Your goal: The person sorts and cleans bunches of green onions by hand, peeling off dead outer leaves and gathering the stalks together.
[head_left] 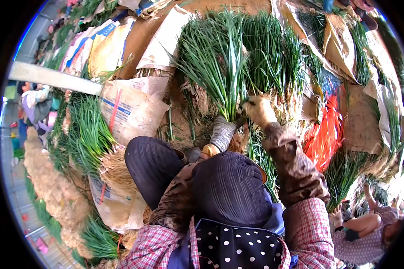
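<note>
My left hand [223, 133], in a grey glove, is wrapped round the lower stems of a bunch of green onion seedlings [229, 85]. The long leaves fan upward and away from me, and the roots are partly hidden under the hand. Just right of that bunch is my right hand [258, 110], in a cream glove with dark fingertips. Its fingers are bent together beside the stems; what they grip is hidden. More green onion seedlings [267, 54] lie right behind it, their pale roots toward me.
Red plastic ties [325, 134] hang at the right. Paper sacks [132, 107] and a rooted seedling bundle [92, 134] lie left. A pale beam [54, 77] juts in there. Another person [363, 233] sits lower right; one more person [36, 105] is far left.
</note>
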### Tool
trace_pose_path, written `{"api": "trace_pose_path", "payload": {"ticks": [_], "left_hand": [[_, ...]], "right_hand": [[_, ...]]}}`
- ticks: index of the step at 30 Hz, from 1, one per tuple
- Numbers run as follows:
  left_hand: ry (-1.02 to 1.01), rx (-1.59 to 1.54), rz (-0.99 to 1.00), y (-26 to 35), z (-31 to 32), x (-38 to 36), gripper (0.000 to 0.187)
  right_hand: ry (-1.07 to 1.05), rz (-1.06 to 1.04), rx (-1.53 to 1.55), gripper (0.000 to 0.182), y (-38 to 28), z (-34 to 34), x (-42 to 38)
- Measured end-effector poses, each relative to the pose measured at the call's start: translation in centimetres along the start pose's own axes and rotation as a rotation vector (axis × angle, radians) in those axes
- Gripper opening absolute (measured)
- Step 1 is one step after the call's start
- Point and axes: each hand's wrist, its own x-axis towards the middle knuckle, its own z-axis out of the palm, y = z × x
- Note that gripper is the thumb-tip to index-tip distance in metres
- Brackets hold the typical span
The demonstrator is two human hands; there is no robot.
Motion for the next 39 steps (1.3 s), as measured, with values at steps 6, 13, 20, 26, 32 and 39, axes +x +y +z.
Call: {"api": "trace_pose_path", "payload": {"ticks": [6, 13, 20, 26, 32, 39], "left_hand": [[-0.172, -0.121, -0.145, -0.7, 1.0, 0.5, 0.036], [-0.143, -0.305, -0.202, 2.9, -0.7, -3.3, 0.015], [-0.081, -0.316, -0.131, 3.7, -3.0, -4.2, 0.031], [0.049, -0.2, -0.149, 5.9, -5.3, -6.2, 0.036], [-0.271, -0.704, 0.068, 2.6, -4.4, -4.5, 0.028], [-0.492, -1.101, 0.516, 4.9, -8.0, -6.2, 0.022]], "right_hand": [[0.379, -0.031, 0.06, 0.017, -0.1, 2.8, -5.3], [0.649, -0.084, 0.326, 0.007, 2.4, 5.1, -7.4], [0.311, 0.337, 0.016, 0.021, 17.3, 4.6, -9.8], [-0.882, 0.199, -0.943, 0.029, 20.0, 5.6, -18.5], [0.113, 0.06, -0.565, 0.115, 9.2, 5.8, -8.0], [-0.118, 0.245, -0.286, 0.057, 18.3, 15.1, -8.2]]}}
